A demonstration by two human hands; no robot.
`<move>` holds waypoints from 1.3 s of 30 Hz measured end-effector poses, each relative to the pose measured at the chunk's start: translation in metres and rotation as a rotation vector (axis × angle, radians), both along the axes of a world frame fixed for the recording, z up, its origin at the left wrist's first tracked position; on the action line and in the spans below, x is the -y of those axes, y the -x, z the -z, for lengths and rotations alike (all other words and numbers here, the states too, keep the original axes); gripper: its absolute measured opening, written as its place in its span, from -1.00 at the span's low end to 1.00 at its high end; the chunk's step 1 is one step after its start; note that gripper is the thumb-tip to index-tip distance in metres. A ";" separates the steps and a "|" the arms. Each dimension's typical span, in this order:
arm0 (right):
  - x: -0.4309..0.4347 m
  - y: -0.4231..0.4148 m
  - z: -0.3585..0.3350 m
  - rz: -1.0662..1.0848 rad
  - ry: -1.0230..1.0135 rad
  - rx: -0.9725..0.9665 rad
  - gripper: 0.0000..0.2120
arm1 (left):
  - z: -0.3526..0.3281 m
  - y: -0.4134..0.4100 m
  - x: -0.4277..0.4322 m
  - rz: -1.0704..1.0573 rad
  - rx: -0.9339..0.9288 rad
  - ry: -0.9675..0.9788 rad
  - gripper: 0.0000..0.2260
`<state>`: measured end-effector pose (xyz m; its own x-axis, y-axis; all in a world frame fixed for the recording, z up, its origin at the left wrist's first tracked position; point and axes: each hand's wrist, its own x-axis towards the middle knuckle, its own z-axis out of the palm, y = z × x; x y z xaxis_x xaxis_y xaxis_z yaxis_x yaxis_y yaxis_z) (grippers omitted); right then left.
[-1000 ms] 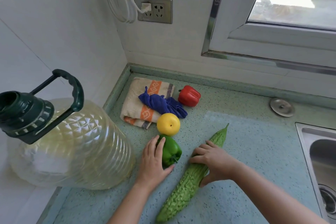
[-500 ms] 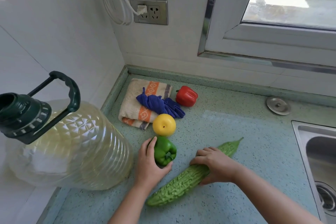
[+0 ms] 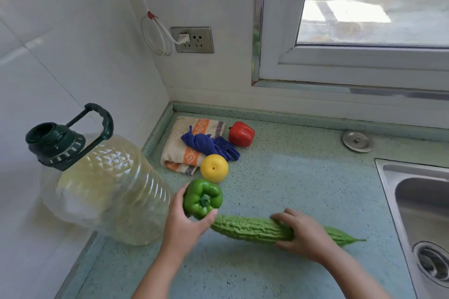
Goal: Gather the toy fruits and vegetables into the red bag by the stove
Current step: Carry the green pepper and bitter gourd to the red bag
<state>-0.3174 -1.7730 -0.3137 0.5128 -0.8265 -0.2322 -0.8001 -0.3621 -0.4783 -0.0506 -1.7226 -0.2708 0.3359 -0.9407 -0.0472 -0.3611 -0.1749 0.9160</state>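
Observation:
My left hand [image 3: 185, 222] grips a green toy pepper [image 3: 202, 198], raised a little off the counter with its stem facing me. A long bumpy green bitter gourd [image 3: 252, 228] lies crosswise in front of me, and my right hand [image 3: 300, 233] holds it with fingers curled over its right part. A yellow toy fruit [image 3: 214, 168] rests just behind the pepper. A red toy pepper [image 3: 241, 133] lies further back near the wall. No red bag or stove is in view.
A big clear oil jug [image 3: 107, 192] with a dark green cap stands at the left, close to my left hand. A folded towel [image 3: 179, 150] with a blue cloth [image 3: 209, 145] lies in the corner. A steel sink [image 3: 422, 213] is at the right; a round metal cap [image 3: 357, 141] sits behind it.
My right hand has swung the gourd from a diagonal lie to nearly crosswise. My left hand has closed on the green pepper and lifted it, turning its stem toward me.

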 end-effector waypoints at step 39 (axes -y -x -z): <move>-0.153 -0.074 -0.083 -0.280 -0.021 0.591 -0.57 | -0.053 0.077 -0.275 -0.772 -0.054 0.189 -0.47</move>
<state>-0.2436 -1.6201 -0.2308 0.7541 -0.6417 0.1400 -0.2774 -0.5044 -0.8177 -0.1279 -1.4472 -0.2181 0.8978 -0.4369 0.0554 -0.1558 -0.1975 0.9678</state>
